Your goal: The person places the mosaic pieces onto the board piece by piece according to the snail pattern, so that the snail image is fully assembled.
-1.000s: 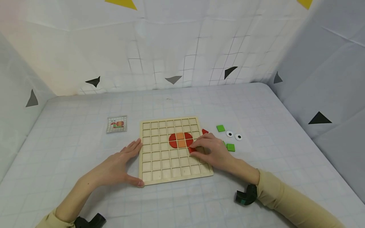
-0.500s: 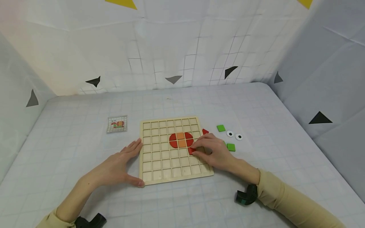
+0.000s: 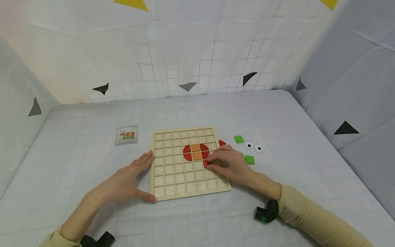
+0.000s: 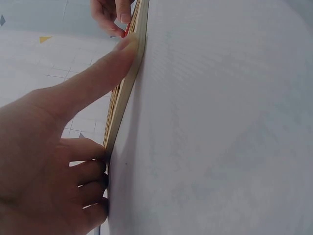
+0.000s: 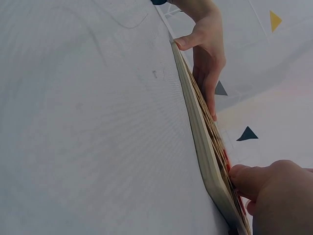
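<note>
A square wooden grid board (image 3: 175, 178) lies flat on the table. Set in its cells are two orange squares (image 3: 196, 156) flanked by curved red tiles (image 3: 187, 153) that together make a rounded shape. My right hand (image 3: 231, 164) reaches over the board's right side, thumb and index finger pinching a red tile (image 3: 206, 164) just below that shape. The fingers partly hide this tile's outline. On the left, my left hand (image 3: 129, 180) is spread along the board, its fingertips at the left edge and its thumb at the near left corner.
A small picture card (image 3: 126, 135) lies left of the board, behind my left hand. To the right are green squares (image 3: 250, 160), two white eye discs (image 3: 248, 145) and another red tile (image 3: 222, 142) by the board's edge. White cloth walls surround the table.
The pinched red tile has shifted very slightly left and toward me, with the right fingertips easing along it. My left hand and the board stay in place.
</note>
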The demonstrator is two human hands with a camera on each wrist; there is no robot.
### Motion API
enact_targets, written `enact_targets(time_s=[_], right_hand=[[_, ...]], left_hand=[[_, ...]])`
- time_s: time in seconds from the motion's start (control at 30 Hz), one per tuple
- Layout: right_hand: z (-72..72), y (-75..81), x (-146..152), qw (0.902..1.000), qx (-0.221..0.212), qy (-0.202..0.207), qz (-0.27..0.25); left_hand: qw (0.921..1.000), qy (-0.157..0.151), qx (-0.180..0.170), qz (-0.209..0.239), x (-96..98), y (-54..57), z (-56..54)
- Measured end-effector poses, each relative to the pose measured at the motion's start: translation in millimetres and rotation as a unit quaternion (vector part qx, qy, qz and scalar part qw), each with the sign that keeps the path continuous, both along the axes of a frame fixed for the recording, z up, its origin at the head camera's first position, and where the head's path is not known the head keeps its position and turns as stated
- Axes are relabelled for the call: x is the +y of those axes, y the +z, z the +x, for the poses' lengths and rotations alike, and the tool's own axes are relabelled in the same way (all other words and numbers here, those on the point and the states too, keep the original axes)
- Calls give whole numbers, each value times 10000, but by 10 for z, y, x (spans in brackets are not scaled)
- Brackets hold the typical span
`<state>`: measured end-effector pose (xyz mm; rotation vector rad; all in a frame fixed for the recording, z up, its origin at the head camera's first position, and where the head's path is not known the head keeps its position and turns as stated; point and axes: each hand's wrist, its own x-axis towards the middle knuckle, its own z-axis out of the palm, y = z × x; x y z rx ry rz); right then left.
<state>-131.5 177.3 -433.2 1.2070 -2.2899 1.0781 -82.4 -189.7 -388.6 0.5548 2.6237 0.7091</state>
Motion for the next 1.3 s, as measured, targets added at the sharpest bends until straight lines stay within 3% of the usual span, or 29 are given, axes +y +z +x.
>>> enact_targets(time_s=[0.43, 0.6, 0.73, 0.93, 1.17, 1.3], right_hand=[[6, -5, -3, 10000, -42, -21, 26], [-38, 92, 48, 9999, 9, -58, -148], [-154, 170, 249, 9985, -102, -456, -288], [-321, 177, 675, 9926, -187, -1201, -68], [-406, 85, 982, 9759, -584, -2099, 78], [-440, 7, 1026, 9699, -876, -2256, 274]], left_hand=[[10000, 7, 16, -17, -9, -5, 3], [10000, -5, -5, -23, 0, 12, 8], [10000, -5, -6, -12, 15, 11, 0], [10000, -15, -19, -66, 16, 4, -4], [10000, -37, 18, -68, 19, 13, -11], [10000, -22, -4, -45, 17, 14, -12]])
